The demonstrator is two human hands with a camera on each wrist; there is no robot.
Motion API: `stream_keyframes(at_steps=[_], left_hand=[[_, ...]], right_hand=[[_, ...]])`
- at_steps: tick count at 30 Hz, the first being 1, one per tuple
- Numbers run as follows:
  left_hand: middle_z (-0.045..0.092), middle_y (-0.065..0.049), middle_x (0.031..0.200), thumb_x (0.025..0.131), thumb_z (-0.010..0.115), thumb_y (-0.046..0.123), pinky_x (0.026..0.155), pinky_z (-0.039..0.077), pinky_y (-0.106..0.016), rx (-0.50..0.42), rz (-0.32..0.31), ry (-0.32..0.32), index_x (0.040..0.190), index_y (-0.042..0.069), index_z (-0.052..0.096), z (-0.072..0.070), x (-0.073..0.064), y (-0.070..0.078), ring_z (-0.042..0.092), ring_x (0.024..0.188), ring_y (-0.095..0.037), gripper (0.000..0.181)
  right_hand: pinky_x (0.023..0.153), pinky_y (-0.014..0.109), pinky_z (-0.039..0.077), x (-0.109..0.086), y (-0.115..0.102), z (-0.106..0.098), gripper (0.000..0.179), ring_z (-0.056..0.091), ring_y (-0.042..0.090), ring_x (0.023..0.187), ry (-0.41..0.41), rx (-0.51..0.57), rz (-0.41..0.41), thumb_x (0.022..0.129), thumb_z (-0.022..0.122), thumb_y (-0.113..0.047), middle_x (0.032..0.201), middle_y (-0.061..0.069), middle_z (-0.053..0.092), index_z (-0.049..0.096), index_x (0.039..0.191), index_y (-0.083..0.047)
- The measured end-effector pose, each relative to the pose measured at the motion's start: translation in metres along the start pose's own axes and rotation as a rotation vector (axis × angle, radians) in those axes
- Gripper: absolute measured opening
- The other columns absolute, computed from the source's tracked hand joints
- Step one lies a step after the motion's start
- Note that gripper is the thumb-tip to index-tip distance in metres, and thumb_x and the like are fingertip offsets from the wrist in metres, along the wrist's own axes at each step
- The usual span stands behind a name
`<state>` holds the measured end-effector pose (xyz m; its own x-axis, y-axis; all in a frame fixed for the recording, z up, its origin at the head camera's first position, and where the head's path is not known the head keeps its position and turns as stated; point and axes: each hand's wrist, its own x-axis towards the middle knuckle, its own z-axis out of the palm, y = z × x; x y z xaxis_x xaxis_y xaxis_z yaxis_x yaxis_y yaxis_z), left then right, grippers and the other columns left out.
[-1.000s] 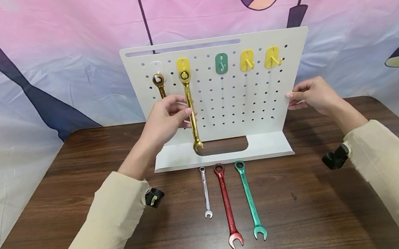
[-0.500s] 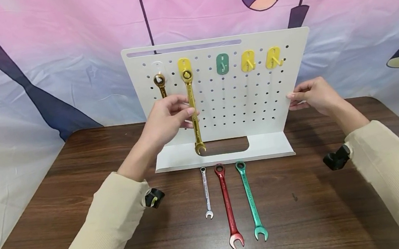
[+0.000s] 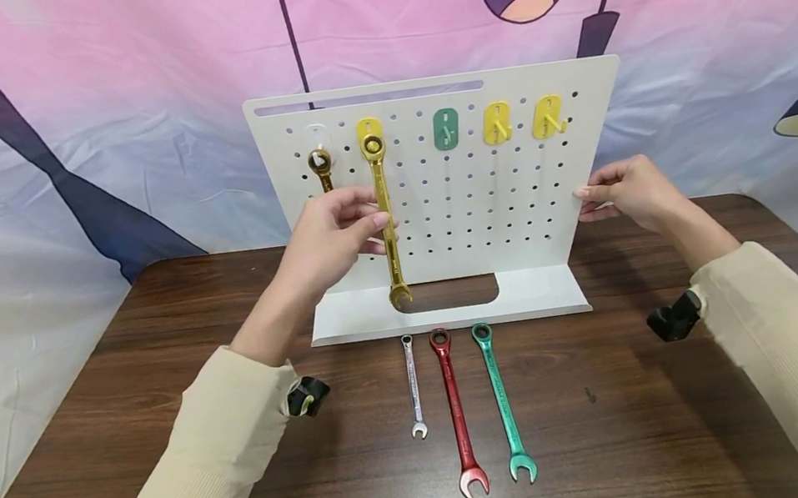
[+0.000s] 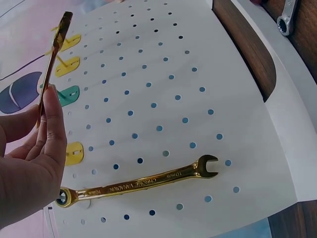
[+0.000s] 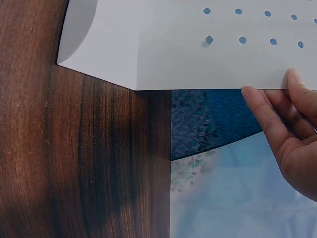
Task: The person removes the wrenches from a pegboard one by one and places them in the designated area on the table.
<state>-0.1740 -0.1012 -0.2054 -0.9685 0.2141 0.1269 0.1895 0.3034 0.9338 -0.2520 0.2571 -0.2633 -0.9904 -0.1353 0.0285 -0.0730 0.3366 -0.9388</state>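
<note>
My left hand (image 3: 340, 236) pinches a gold combination wrench (image 3: 388, 234) by its middle, ring end up. The ring sits in front of a yellow hook (image 3: 368, 125); whether the hook passes through it I cannot tell. In the left wrist view the held wrench (image 4: 52, 62) appears edge-on, its shaft away from the white pegboard (image 4: 148, 114). Another gold wrench (image 4: 143, 186) hangs by its ring on a clear hook (image 3: 316, 135), partly behind my left hand in the head view. My right hand (image 3: 622, 190) grips the pegboard's right edge, thumb in front.
A green hook (image 3: 445, 129) and two yellow hooks (image 3: 497, 122) hold nothing. Before the board, a small silver wrench (image 3: 413, 386), a red wrench (image 3: 456, 414) and a green wrench (image 3: 503, 403) lie on the brown table (image 3: 264, 485). A patterned cloth (image 3: 145, 106) hangs behind.
The ring end of the held wrench has risen slightly against the yellow hook, and the wrench has shifted a little to the right. My right hand keeps its place on the board's edge.
</note>
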Motion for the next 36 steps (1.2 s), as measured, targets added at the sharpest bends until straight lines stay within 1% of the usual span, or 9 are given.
stream_keyframes(at_steps=[4, 10, 15, 20, 24, 27, 32, 36], left_hand=[[0.062, -0.021, 0.098, 0.09, 0.055, 0.001, 0.07, 0.057, -0.032, 0.001, -0.01, 0.015, 0.114, -0.006, 0.053, -0.002, -0.003, 0.0, 0.062, 0.07, -0.017, 0.025], [0.06, -0.021, 0.099, 0.089, 0.056, -0.001, 0.07, 0.057, -0.03, -0.036, -0.018, 0.011, 0.115, -0.007, 0.052, -0.001, -0.007, -0.003, 0.061, 0.075, -0.018, 0.028], [0.059, -0.02, 0.096, 0.089, 0.055, -0.003, 0.069, 0.057, -0.03, -0.038, -0.002, 0.013, 0.113, -0.008, 0.053, 0.001, -0.01, -0.009, 0.061, 0.075, -0.019, 0.025], [0.056, -0.017, 0.093, 0.089, 0.054, -0.004, 0.068, 0.058, -0.03, -0.033, -0.015, -0.001, 0.11, -0.01, 0.053, 0.003, -0.012, -0.019, 0.061, 0.072, -0.017, 0.022], [0.056, -0.017, 0.091, 0.089, 0.053, -0.005, 0.068, 0.058, -0.031, -0.032, -0.025, -0.017, 0.109, -0.012, 0.052, 0.003, -0.013, -0.029, 0.061, 0.07, -0.015, 0.021], [0.056, -0.017, 0.091, 0.089, 0.053, -0.006, 0.069, 0.058, -0.032, -0.034, -0.034, -0.024, 0.109, -0.013, 0.051, 0.003, -0.015, -0.035, 0.061, 0.072, -0.015, 0.021], [0.055, -0.018, 0.091, 0.088, 0.053, -0.008, 0.069, 0.058, -0.035, -0.049, -0.071, -0.03, 0.111, -0.012, 0.049, 0.002, -0.018, -0.048, 0.061, 0.075, -0.015, 0.024], [0.054, -0.018, 0.093, 0.087, 0.053, -0.009, 0.068, 0.058, -0.034, -0.054, -0.112, -0.038, 0.113, -0.011, 0.047, 0.001, -0.022, -0.058, 0.06, 0.072, -0.014, 0.027]], right_hand=[[0.071, 0.038, 0.057, 0.0, 0.0, 0.0, 0.013, 0.064, 0.018, 0.07, 0.002, 0.003, 0.0, 0.088, 0.059, -0.004, 0.074, 0.004, 0.064, 0.066, 0.084, 0.006], [0.074, 0.041, 0.056, 0.0, 0.0, 0.0, 0.014, 0.064, 0.019, 0.071, 0.005, -0.007, 0.003, 0.088, 0.059, -0.005, 0.076, 0.003, 0.064, 0.065, 0.086, 0.008], [0.076, 0.042, 0.055, -0.001, -0.001, 0.0, 0.012, 0.063, 0.017, 0.071, -0.004, -0.003, 0.009, 0.088, 0.059, -0.004, 0.076, 0.004, 0.064, 0.065, 0.086, 0.006], [0.077, 0.043, 0.055, -0.001, -0.001, 0.0, 0.011, 0.063, 0.017, 0.072, -0.002, 0.004, 0.013, 0.088, 0.059, -0.004, 0.075, 0.004, 0.064, 0.066, 0.085, 0.003], [0.077, 0.042, 0.055, -0.001, -0.001, 0.0, 0.011, 0.063, 0.017, 0.071, 0.001, 0.003, 0.014, 0.088, 0.059, -0.005, 0.075, 0.004, 0.064, 0.066, 0.084, 0.003], [0.076, 0.04, 0.056, -0.001, -0.002, -0.001, 0.012, 0.063, 0.017, 0.072, 0.002, 0.005, 0.019, 0.088, 0.06, -0.005, 0.076, 0.004, 0.064, 0.066, 0.085, 0.005], [0.075, 0.038, 0.056, -0.002, -0.003, 0.0, 0.014, 0.063, 0.016, 0.072, 0.0, 0.005, 0.023, 0.088, 0.06, -0.004, 0.076, 0.005, 0.063, 0.064, 0.087, 0.009], [0.076, 0.039, 0.056, -0.002, -0.003, 0.0, 0.015, 0.063, 0.016, 0.071, 0.001, 0.004, 0.023, 0.088, 0.059, -0.004, 0.076, 0.005, 0.063, 0.063, 0.088, 0.011]])
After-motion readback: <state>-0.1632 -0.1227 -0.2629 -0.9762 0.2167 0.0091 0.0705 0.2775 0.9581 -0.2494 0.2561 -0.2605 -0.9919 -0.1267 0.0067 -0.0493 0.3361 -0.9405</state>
